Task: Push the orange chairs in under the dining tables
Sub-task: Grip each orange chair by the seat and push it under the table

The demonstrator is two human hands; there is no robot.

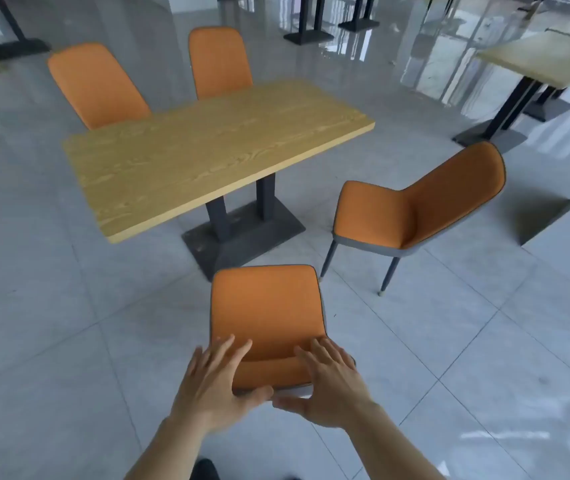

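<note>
- Head view: your left hand (219, 382) lies on the top of the near chair (266, 317) backrest, fingers spread over the front face, thumb under the rear edge. Loose grasp on the backrest, not clenched.
- Your right hand (332, 384) sits beside it on the same backrest, fingers spread over the front, thumb behind. The two thumbs nearly meet at the middle of the rear edge.
- Near chair stands clear of the table (207, 154), its seat pointing toward the table base (245, 237). The seat front is near the base but not under the top.
- Right chair (415, 209) stands apart off the table's right end, turned at an angle, seat facing left toward the table. Dark legs with pale tips show beneath it.
- Two far chairs (98, 86) (220, 62) stand along the table's far side, backrests rising above the top; their seats are hidden behind the wooden top.
- Table top is wood-grain, on two dark posts over a flat dark base.
- Second table (536, 60) with a pale top stands at upper right, well apart.
- More dark table bases (309, 36) show along the top of the frame.
- Floor (68, 341) is grey glossy tile with window reflections at upper right.
</note>
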